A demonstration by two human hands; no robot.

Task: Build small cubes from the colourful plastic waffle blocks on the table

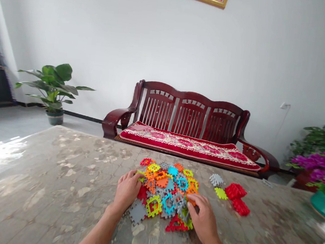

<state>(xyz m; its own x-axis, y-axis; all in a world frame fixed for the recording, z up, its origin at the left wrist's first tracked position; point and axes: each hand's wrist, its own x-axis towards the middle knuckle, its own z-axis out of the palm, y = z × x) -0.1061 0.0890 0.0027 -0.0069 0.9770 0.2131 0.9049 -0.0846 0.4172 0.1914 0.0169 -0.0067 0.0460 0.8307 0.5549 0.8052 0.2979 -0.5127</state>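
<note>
A heap of plastic interlocking tiles (162,182) with toothed edges lies between my two hands, in orange, blue, lime, grey and red; some have cut-out centres. My left hand (127,188) is at the heap's left side, its fingers closed at a lime tile (141,177). On the right side, my right hand (203,217) has its thumb and forefinger around the edge of an orange tile (191,200). A flat grey tile (138,212) lies near my left wrist, and a red tile (174,224) is at the near edge of the heap.
Right of the heap lie red joined pieces (236,190), a lime tile (221,193) and grey tiles (216,179). The patterned tablecloth (55,188) covers the table. Beyond stands a wooden bench (178,112). Purple flowers (321,167) in a teal pot (324,205) are at the right edge.
</note>
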